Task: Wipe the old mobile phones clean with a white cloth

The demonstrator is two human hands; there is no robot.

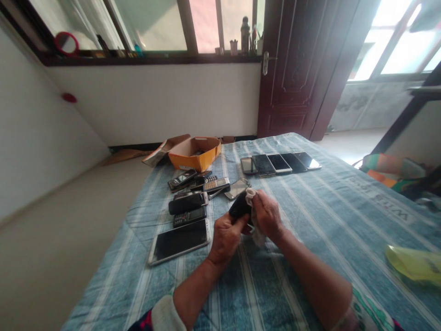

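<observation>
My left hand (225, 234) is closed around a dark mobile phone (240, 207), held tilted above the bed. A pale cloth (257, 235) is pinched in my right hand (267, 214) and pressed against the phone's upper right edge; its loose end hangs down below. Left of my hands lies a large white-framed phone (181, 241), screen up. Beyond it are a black keypad phone (189, 217), a dark phone (188, 202) and a silver keypad phone (216, 184) in a loose pile. A silvery phone (237, 188) lies just behind the held one, partly hidden.
An orange cardboard box (195, 161), open, stands at the far left with its lid (165, 149) beside it. Several phones form a row at the back right, including a white one (279, 163). Yellow plastic (413, 263) lies at right on the striped bedsheet (320, 230).
</observation>
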